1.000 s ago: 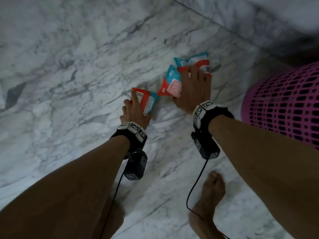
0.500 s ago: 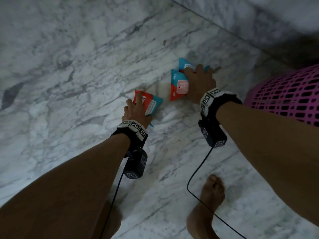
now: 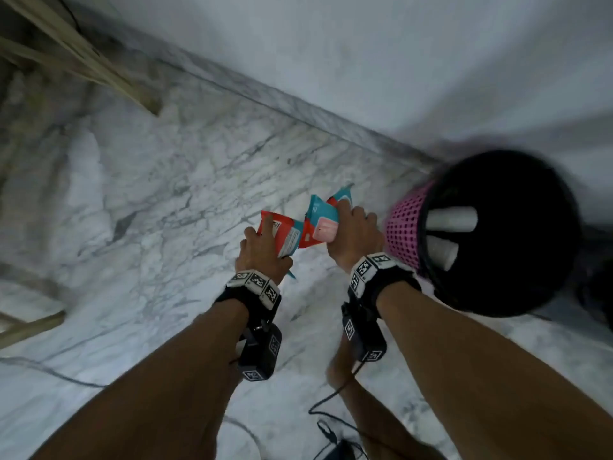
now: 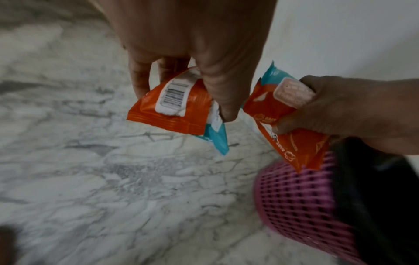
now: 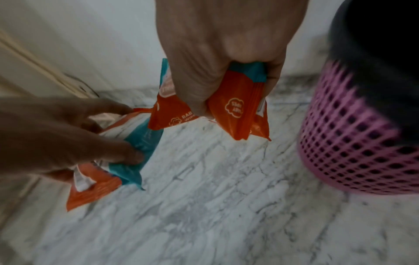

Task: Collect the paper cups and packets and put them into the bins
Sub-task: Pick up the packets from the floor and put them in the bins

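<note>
Late stage, judged from the layout: no loose packets or cups are seen on the marble floor (image 3: 159, 200) in any view, so only the drop seems left. One orange-and-teal packet (image 3: 282, 237) is pinched in the left hand (image 3: 262, 260), fingers and thumb curled round its upper edge, so that grip is closed on it; the barcode side is seen in the left wrist view, with the packet hanging below the fingers (image 4: 140, 78) clear of the floor. A bunch of packets (image 3: 320, 220) of the same print, at least two, is squeezed in the right hand (image 3: 356, 240), also a closed grip, with the thumb (image 5: 197, 93) pressed across the front and the lower corners dangling under it. The two grips are held near each other, the packets just beside one another; contact cannot be told. Just beside the right grip, on its outer side, the pink mesh bin (image 3: 403, 237) stands on the floor with a black liner (image 3: 517, 270). Inside it, two white paper cups (image 3: 451, 219) are seen lying on their sides, one above the other in the head view. No packets are seen in the bin. A second bin is not in view.
</note>
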The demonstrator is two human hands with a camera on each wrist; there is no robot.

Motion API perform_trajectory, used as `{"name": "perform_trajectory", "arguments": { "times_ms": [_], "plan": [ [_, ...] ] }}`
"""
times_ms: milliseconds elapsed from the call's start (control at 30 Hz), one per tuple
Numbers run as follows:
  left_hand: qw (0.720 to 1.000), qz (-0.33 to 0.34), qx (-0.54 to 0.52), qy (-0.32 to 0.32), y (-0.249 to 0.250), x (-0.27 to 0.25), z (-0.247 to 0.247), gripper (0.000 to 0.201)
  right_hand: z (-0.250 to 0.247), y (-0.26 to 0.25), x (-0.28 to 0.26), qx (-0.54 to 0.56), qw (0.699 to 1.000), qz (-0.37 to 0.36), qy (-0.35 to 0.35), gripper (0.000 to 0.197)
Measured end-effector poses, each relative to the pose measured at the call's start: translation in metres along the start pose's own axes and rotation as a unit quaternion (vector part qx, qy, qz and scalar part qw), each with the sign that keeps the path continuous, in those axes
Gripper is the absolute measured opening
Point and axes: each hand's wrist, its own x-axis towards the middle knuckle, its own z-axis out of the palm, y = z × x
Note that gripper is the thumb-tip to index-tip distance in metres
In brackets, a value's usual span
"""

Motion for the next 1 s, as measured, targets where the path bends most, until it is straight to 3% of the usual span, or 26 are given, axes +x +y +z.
{"name": "perform_trajectory", "arguments": {
  "times_ms": [200,367,600,800,1000],
  "plan": [
    [0.999,0.004,-0.018,0.035,0.078,-0.139,-0.080,0.094,-0.140,0.024,-0.118,0.029,0.999,0.013,0.037,0.065],
    [0.998,0.045,-0.010,0.044,0.134,-0.215,-0.109,0.094,-0.211,0.069,-0.196,0.017,0.997,0.050,0.057,0.073],
    [0.991,0.128,-0.011,0.046,0.191,-0.282,-0.112,0.091,-0.258,0.141,-0.283,0.041,0.986,0.119,0.108,0.086],
    [0.980,0.194,0.020,0.026,0.247,-0.345,-0.086,0.093,-0.282,0.220,-0.351,0.067,0.970,0.177,0.154,0.076],
    [0.970,0.239,0.032,0.035,0.328,-0.387,-0.042,0.094,-0.302,0.327,-0.381,0.084,0.956,0.202,0.198,0.075]
  ]
}}
